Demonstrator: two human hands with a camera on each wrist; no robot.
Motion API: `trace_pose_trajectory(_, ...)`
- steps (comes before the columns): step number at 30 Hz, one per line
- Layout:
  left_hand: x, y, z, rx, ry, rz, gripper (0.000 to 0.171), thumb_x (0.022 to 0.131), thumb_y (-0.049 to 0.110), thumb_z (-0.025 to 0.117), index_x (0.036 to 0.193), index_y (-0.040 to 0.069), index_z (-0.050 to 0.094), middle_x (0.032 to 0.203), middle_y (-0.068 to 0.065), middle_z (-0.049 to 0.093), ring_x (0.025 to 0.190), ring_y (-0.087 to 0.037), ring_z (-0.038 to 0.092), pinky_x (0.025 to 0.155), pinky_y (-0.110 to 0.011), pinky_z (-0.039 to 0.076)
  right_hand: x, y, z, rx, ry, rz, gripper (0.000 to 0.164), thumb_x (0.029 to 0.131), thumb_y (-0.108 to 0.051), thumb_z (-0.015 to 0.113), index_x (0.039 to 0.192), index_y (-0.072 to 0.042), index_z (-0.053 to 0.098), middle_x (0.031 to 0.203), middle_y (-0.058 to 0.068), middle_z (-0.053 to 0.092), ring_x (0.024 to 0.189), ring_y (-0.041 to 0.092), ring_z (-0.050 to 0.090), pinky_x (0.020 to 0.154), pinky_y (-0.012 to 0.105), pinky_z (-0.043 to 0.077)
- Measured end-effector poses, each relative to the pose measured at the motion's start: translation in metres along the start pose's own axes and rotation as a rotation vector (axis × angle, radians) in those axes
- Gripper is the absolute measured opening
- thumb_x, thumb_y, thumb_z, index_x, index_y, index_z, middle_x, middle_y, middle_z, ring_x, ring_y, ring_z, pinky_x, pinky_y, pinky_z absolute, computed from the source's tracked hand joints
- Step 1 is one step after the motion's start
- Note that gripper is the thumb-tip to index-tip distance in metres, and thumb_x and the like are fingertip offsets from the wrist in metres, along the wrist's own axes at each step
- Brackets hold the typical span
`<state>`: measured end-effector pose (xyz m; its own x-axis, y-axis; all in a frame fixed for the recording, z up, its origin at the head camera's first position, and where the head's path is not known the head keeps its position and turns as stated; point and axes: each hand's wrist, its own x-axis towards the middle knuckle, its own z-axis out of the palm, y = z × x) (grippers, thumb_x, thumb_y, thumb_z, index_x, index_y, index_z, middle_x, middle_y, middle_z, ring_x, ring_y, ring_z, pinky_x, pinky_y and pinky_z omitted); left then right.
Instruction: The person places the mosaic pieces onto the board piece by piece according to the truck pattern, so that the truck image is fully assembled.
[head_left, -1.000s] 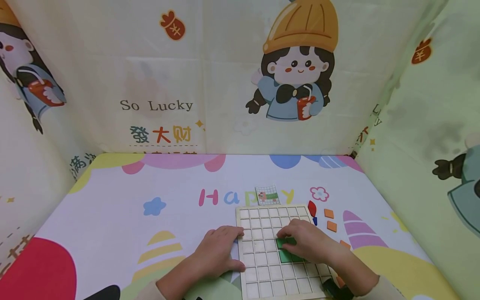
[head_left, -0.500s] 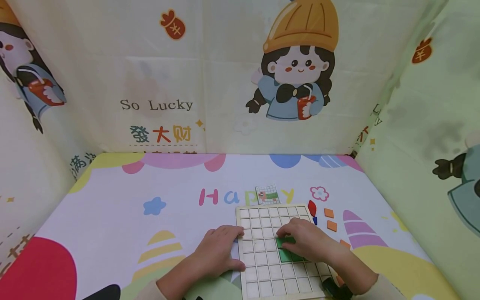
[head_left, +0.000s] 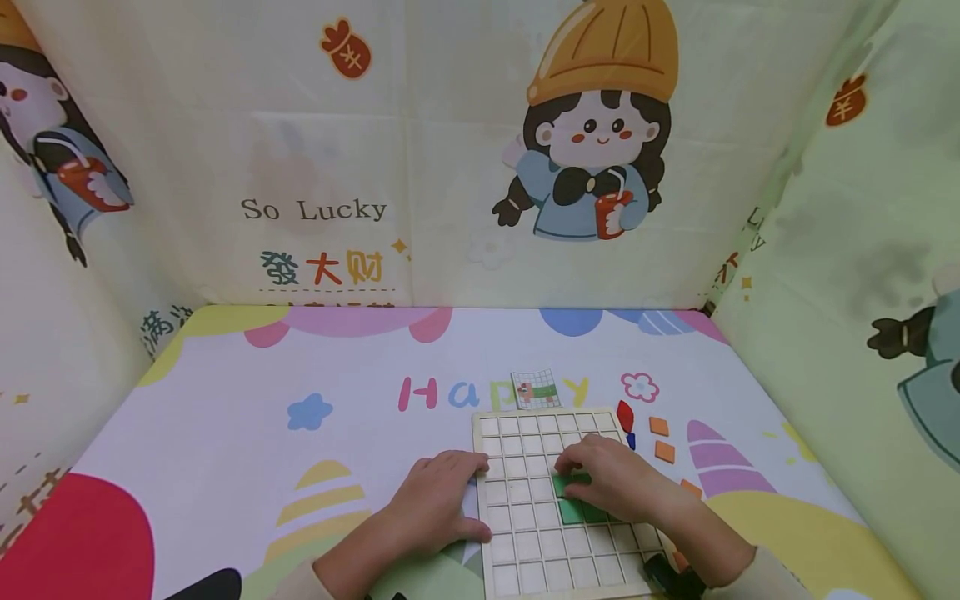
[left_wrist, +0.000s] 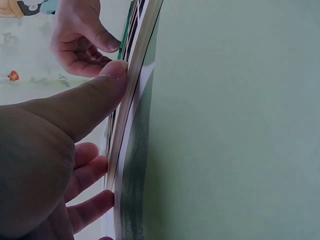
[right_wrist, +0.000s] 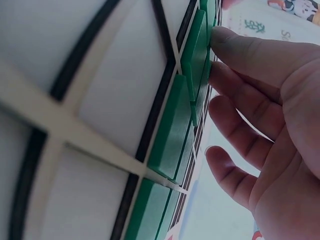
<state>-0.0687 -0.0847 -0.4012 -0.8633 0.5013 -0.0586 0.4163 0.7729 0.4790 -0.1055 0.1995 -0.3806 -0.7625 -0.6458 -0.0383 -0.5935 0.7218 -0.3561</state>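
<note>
A pale wooden grid board (head_left: 528,546) lies in front of me, its squares framed by raised strips. My left hand (head_left: 431,504) rests against its left edge, thumb and fingers spread apart; the left wrist view has the thumb tip on the frame (left_wrist: 131,95). Over the middle of the board, my right hand (head_left: 622,483) pinches a green square tile (right_wrist: 196,55) between thumb and fingertips, close to the grid. More green tiles (head_left: 583,512) sit in neighbouring squares, seen side by side in the right wrist view. The hand covers part of them.
Several orange tiles (head_left: 664,452) lie right of the board, with a red leaf-shaped piece (head_left: 625,417) and a small blue piece (head_left: 631,442) by its far right corner. A picture card (head_left: 536,390) lies behind the board. Printed cloth walls (head_left: 450,167) enclose the table.
</note>
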Motion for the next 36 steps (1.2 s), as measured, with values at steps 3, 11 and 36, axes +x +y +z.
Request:
trace_pose_trajectory(3, 0.000, 0.000, 0.001, -0.002, -0.001, -0.001, 0.074, 0.076, 0.050, 0.084, 0.133, 0.014, 0.054, 0.132, 0.000, 0.056, 0.129, -0.024, 0.047, 0.100, -0.050, 0.040, 0.000, 0.000, 0.000, 0.003, 0.001, 0.000, 0.019, 0.086, -0.023, 0.081, 0.102, -0.019, 0.071, 0.094, -0.018, 0.060, 0.089, 0.006, 0.053, 0.082, 0.033, 0.050)
trace_pose_trajectory(11, 0.000, 0.000, 0.001, -0.003, -0.002, 0.000, 0.075, 0.076, 0.051, 0.084, 0.133, 0.014, 0.053, 0.133, 0.000, 0.056, 0.129, -0.024, 0.047, 0.100, -0.050, 0.040, -0.002, 0.001, -0.004, 0.049, -0.015, 0.066, 0.023, 0.086, -0.026, 0.080, 0.106, -0.018, 0.072, 0.100, -0.014, 0.063, 0.091, 0.008, 0.055, 0.083, 0.036, 0.051)
trace_pose_trajectory(36, 0.000, 0.001, 0.001, -0.010, -0.004, -0.012, 0.074, 0.076, 0.050, 0.084, 0.133, 0.014, 0.054, 0.133, 0.000, 0.056, 0.130, -0.024, 0.047, 0.100, -0.050, 0.040, -0.039, 0.047, -0.028, 0.073, 0.142, 0.307, 0.034, 0.085, -0.021, 0.080, 0.116, -0.010, 0.070, 0.106, 0.000, 0.067, 0.093, 0.022, 0.058, 0.076, 0.040, 0.052)
